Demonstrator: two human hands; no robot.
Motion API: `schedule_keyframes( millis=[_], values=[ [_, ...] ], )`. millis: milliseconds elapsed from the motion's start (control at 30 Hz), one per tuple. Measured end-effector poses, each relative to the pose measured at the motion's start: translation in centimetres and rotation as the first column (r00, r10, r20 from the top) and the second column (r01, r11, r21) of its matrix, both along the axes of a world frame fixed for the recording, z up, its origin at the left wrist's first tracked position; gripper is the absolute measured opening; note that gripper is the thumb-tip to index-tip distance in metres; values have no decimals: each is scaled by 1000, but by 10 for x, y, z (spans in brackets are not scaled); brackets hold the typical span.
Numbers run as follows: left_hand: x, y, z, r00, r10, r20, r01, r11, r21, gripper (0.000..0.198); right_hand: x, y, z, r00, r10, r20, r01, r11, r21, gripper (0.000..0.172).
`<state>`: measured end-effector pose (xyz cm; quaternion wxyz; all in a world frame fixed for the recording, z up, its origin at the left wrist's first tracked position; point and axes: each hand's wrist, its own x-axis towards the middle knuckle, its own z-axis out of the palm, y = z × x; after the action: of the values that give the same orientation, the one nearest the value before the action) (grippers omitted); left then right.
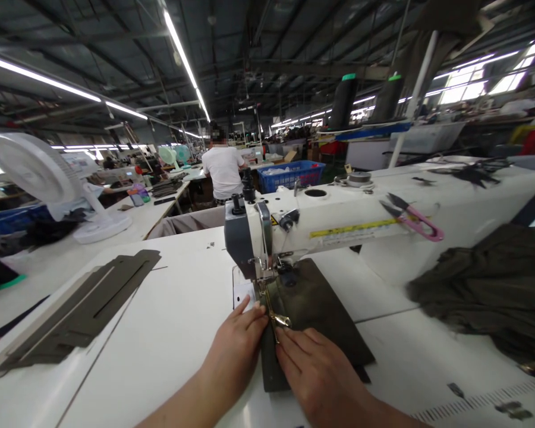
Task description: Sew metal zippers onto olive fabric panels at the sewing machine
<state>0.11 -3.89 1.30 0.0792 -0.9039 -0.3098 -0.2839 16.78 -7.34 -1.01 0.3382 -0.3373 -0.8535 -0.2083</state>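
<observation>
Strip lights (181,50) beneath dark roof (294,35)

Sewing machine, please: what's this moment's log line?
left hand: on dark fabric; right hand: on fabric; gold zipper: between hands; sewing machine: over fabric

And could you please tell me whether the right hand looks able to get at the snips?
Probably yes: the snips are on the near side of the machine, with nothing seen in front, though the right hand would first have to leave the fabric.

Glossy metal zipper pull (282,321), smooth matt cloth-like panel (332,312), smooth glossy tabletop (160,315)
</observation>
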Motion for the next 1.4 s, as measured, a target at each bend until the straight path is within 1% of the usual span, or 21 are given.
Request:
schedule_keyframes(
  millis=[233, 433, 567, 633, 700, 767, 800, 833, 900, 967, 1033, 1133, 1233, 1333, 1400],
  values=[
    [1, 8, 4, 1000, 19, -14, -19, 1000, 5, 26, -1, 10, 2, 999, -14, 43, 15, 1000, -19, 22],
    [2, 10, 5, 997, 51, -60, -57, 991, -117, 26, -3, 16, 7, 1000, -10, -11, 9, 1000, -27, 27],
    [1, 12, 7, 986, 50, -157, -65, 994, -89, 31, -2, 18, 7, 999, 9, -42, -11, 999, -41, 29],
    [1, 11, 9, 980, 52, -192, -73, 992, -104, 31, 1, 15, 9, 998, 26, -56, -32, 994, -104, 28],
    [2, 10, 12, 977, 56, -205, -87, 985, -146, 30, 5, 10, 15, 996, 55, -73, -70, 972, -224, 25],
    [2, 8, 15, 977, 73, -201, -111, 976, -189, 28, 10, 8, 23, 991, 63, -114, -101, 925, -366, 27],
    [3, 7, 15, 977, 88, -193, -128, 970, -209, 27, 12, 8, 26, 989, 42, -138, -98, 901, -422, 26],
    [3, 6, 16, 977, 107, -184, -148, 963, -227, 27, 12, 11, 29, 987, 8, -159, -80, 886, -458, 23],
    [4, 4, 17, 974, 149, -171, -189, 948, -255, 28, 11, 21, 31, 983, -94, -160, 7, 881, -472, 17],
    [4, 2, 17, 968, 176, -178, -220, 937, -271, 32, 6, 35, 30, 976, -187, -110, 117, 882, -456, 14],
    [4, 1, 18, 962, 192, -194, -241, 931, -273, 34, 0, 50, 27, 969, -241, -49, 191, 861, -471, 13],
    [3, 2, 18, 957, 201, -210, -255, 927, -275, 32, -6, 63, 22, 965, -261, -5, 223, 834, -505, 16],
    [2, 5, 16, 957, 203, -207, -257, 925, -279, 30, -7, 68, 20, 960, -279, -11, 236, 833, -501, 20],
    [2, 7, 12, 961, 211, -176, -255, 925, -281, 29, -6, 70, 21, 949, -316, -23, 260, 818, -513, 16],
    [1, 7, 11, 966, 207, -156, -244, 928, -281, 34, -4, 72, 22, 937, -347, -30, 277, 797, -537, 13]
  ],
)
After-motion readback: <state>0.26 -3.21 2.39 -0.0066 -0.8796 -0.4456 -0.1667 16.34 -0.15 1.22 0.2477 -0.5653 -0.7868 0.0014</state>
